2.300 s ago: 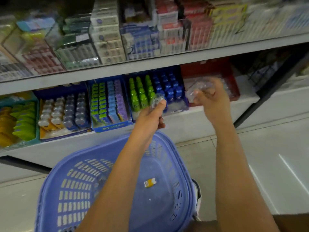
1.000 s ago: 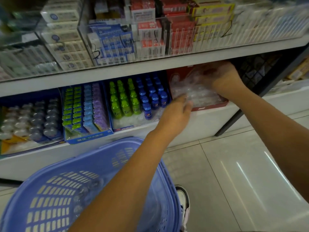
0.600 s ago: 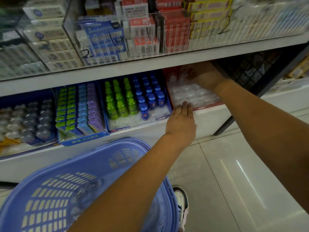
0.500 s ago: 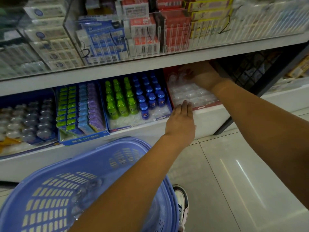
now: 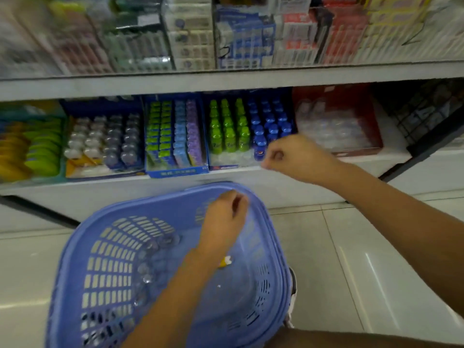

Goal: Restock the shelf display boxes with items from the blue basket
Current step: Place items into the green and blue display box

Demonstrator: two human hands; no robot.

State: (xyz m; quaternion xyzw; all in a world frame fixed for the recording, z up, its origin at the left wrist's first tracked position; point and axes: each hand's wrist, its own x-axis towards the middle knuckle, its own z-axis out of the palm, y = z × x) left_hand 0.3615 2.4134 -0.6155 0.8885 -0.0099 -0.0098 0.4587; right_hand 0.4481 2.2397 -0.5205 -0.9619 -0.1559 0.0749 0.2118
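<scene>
The blue basket sits on the floor below the shelf. It holds several small clear bottles and a small yellow-and-white item. My left hand hangs over the basket's far side with loosely bent fingers and nothing visible in it. My right hand is a fist at the shelf's front edge, before the blue bottles, and I see nothing in it. The red display box to its right holds clear wrapped items.
Left of the red box stand display boxes of green bottles, green, blue and purple packs, grey-white pieces and yellow-green items. A black wire rack stands at right. The upper shelf carries small cartons.
Both hands have pulled out of the red box. The left hand has dropped back over the basket. The right hand has drawn left to the shelf edge and curled into a fist.
</scene>
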